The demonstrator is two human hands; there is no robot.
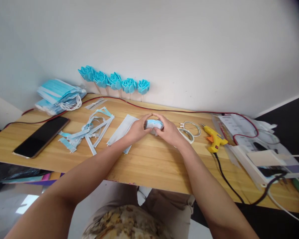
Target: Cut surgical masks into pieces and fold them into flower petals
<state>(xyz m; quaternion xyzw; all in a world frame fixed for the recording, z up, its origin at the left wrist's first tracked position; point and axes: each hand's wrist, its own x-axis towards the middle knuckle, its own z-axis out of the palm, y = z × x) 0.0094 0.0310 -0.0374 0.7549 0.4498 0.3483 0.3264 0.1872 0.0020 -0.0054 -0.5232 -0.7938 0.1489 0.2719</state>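
Observation:
Between both hands, over the middle of the wooden table (151, 166), is a small stack of blue and white mask-fabric pieces (154, 124). My left hand (139, 128) grips its left end, with thumb and fingers curled round it. On the right end my right hand (168, 130) closes in the same way, and the fingertips of both hands nearly meet behind the stack. Just left of my left hand lie flat pieces of white and blue mask fabric (122, 130). Rolls of tape (186, 135) rest beside my right hand, partly covered by it.
Cut mask strips (89, 131), a phone (41, 137) and a pile of face masks (57, 93) lie to the left. Several blue flowers on sticks (114, 80) lean against the wall. At right are a yellow glue gun (215, 139), its black cord, and a white power strip (249, 166).

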